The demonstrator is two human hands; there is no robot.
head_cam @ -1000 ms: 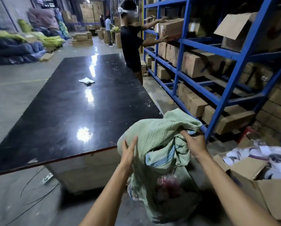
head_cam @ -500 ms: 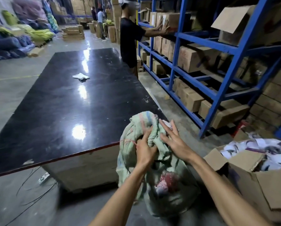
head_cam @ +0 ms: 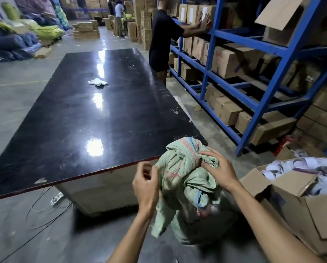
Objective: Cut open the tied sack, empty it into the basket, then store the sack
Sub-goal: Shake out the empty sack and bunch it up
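Note:
A crumpled pale-green woven sack (head_cam: 185, 179) with red and blue stripes is bunched up in front of me, near the black table's front right corner. My right hand (head_cam: 218, 169) presses on its upper folds, fingers bent over the cloth. My left hand (head_cam: 145, 185) is at the sack's left edge, fingers curled; whether it pinches the cloth is unclear. The sack's lower part hangs down over a dark bag-like mass (head_cam: 206, 224) on the floor, where something pink shows. No basket can be made out.
A long black table (head_cam: 94, 114) with a white rag (head_cam: 97, 82) stretches ahead. Blue racks (head_cam: 269, 95) of cartons line the right. An open carton (head_cam: 310, 211) of printed items sits at right. A person (head_cam: 161, 40) stands by the racks. Cables (head_cam: 45, 205) lie on the floor.
The sack has been gathered from a loose spread into a tight bundle. My hands came together on it, then my left hand slid off to its left edge. The view shifted left.

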